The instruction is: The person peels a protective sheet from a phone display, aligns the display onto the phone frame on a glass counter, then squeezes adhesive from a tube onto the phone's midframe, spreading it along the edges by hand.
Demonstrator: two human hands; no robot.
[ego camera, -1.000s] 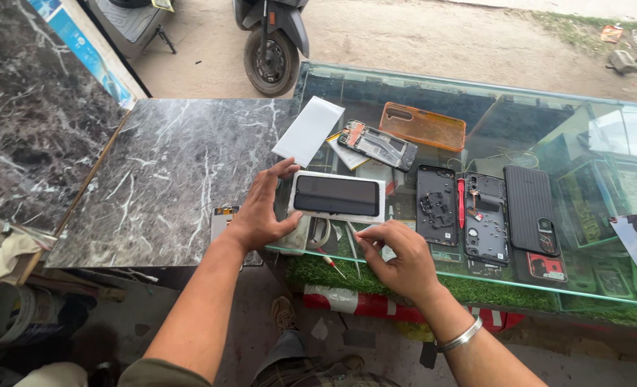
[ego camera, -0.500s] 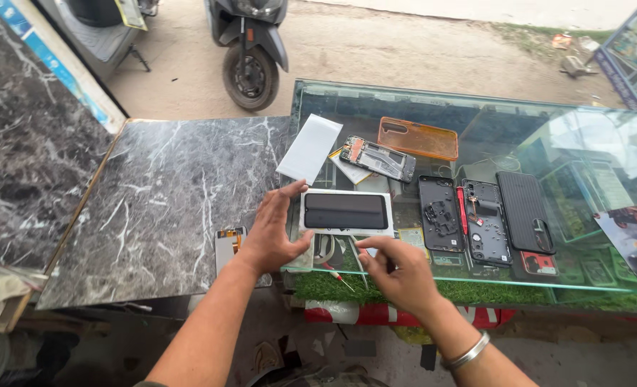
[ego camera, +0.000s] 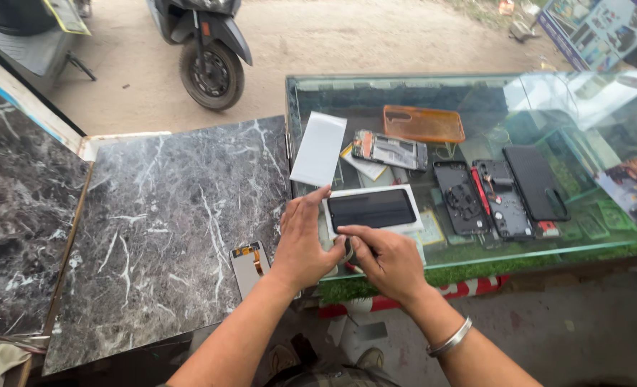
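Marble counter [ego camera: 168, 236] beside glass case [ego camera: 548, 93]

The phone screen [ego camera: 371, 208] was black on a white backing, near the glass counter's [ego camera: 476, 89] front edge. An orange case [ego camera: 424, 123] lay toward the counter's back edge, a white sheet [ego camera: 319, 148] at its left edge. The marble slab [ego camera: 168, 229] was dark grey, veined white. The scooter [ego camera: 207, 43] was grey

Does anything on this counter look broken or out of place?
Yes: several phones lie opened on the glass counter, insides bared. A loose screen panel sits at the marble slab's near edge, beside the left hand.
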